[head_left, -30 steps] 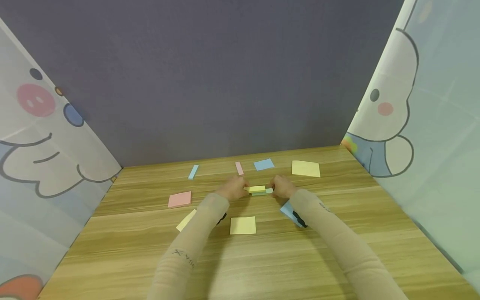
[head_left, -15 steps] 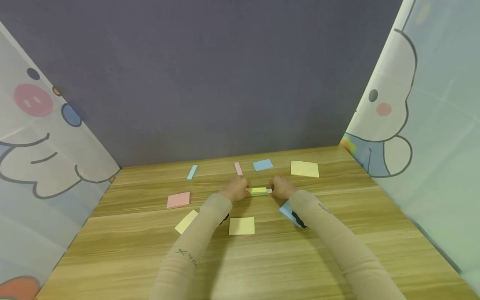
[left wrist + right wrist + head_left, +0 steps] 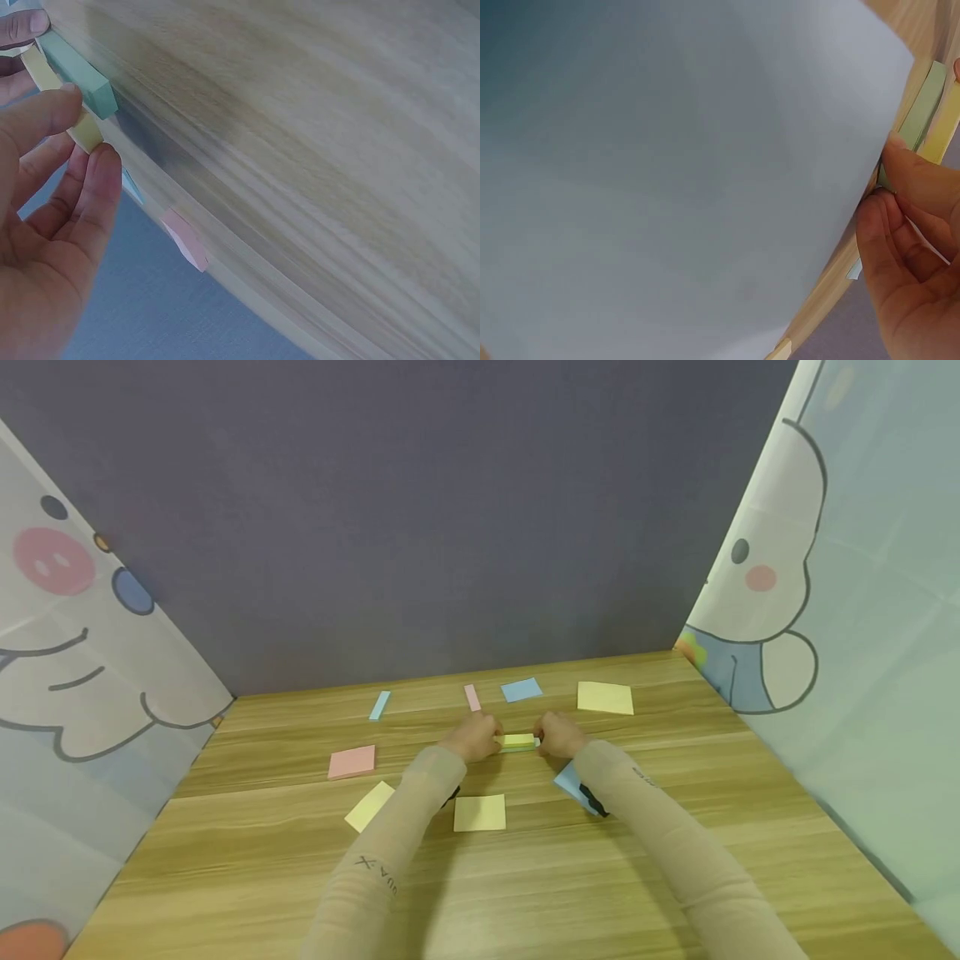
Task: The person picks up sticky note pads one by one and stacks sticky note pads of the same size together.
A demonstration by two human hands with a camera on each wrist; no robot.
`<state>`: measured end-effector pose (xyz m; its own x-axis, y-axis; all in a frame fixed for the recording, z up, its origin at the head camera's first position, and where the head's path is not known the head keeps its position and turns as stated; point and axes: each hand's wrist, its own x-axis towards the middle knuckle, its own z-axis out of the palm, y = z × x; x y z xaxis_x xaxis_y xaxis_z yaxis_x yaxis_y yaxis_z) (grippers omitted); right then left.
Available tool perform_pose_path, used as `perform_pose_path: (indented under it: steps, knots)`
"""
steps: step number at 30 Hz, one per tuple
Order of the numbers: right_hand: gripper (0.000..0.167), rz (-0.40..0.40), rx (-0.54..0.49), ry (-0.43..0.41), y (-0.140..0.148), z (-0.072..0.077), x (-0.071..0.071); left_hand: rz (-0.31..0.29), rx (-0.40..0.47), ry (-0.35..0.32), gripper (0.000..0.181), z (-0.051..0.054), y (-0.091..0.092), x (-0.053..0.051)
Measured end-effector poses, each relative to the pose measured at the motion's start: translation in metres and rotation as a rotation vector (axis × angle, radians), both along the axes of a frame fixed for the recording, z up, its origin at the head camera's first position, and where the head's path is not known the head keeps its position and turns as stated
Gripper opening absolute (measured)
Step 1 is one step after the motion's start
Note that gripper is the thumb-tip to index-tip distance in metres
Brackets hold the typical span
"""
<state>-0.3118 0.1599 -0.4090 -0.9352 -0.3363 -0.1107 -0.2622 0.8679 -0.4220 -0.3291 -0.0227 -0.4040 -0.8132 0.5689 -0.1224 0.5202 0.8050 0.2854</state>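
Note:
My left hand (image 3: 474, 737) pinches a narrow yellow sticky-note pad (image 3: 87, 136) between thumb and fingertips. Behind it and close alongside is a narrow green sticky-note pad (image 3: 81, 73), whose far end my right hand (image 3: 561, 737) pinches. In the right wrist view the thumb and fingers lie on the end of the green pad (image 3: 924, 105), with the yellow pad (image 3: 941, 131) beyond it. From the head both pads lie between the two hands, the yellow (image 3: 517, 739) over the green. Whether the pads touch is unclear.
On the wooden table (image 3: 495, 893) lie pink (image 3: 352, 762), blue (image 3: 521, 690) and yellow (image 3: 605, 697) sticky-note pads, plus narrow light-blue (image 3: 380, 705) and pink (image 3: 472, 697) strips. A blue pad (image 3: 570, 783) is partly under my right wrist. A pale surface (image 3: 675, 187) fills most of the right wrist view.
The yellow pad has shifted slightly right along the green one, covering more of its right end. The hands are a little closer together. The head view has drifted slightly.

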Motion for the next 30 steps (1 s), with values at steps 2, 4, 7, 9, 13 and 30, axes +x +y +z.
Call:
perform_pose_path:
  steps: [2,4,7,9,13,30]
  knots:
    - [0.015,0.010,-0.007,0.005,0.0003,-0.0002,-0.0001,0.009,-0.001,-0.009,0.029,-0.0001,0.0005,-0.0001]
    - [0.011,0.011,-0.015,0.004,0.0003,-0.0008,-0.0008,0.016,-0.004,-0.019,0.030,-0.0001,0.0013,-0.0002]
    - [0.008,0.015,-0.022,0.012,0.0011,-0.0025,-0.0025,0.018,-0.012,-0.022,0.031,-0.0004,0.0025,-0.0008]
    - [0.009,0.018,-0.024,0.020,0.0015,-0.0038,-0.0037,0.019,-0.019,-0.021,0.031,-0.0005,0.0031,-0.0010]
    - [0.012,0.022,-0.019,0.031,0.0018,-0.0055,-0.0049,0.015,-0.031,-0.003,0.029,-0.0021,0.0039,-0.0024]
    - [0.017,0.019,-0.012,0.011,0.0023,-0.0051,-0.0061,0.013,-0.034,0.032,0.027,-0.0049,0.0079,-0.0032]
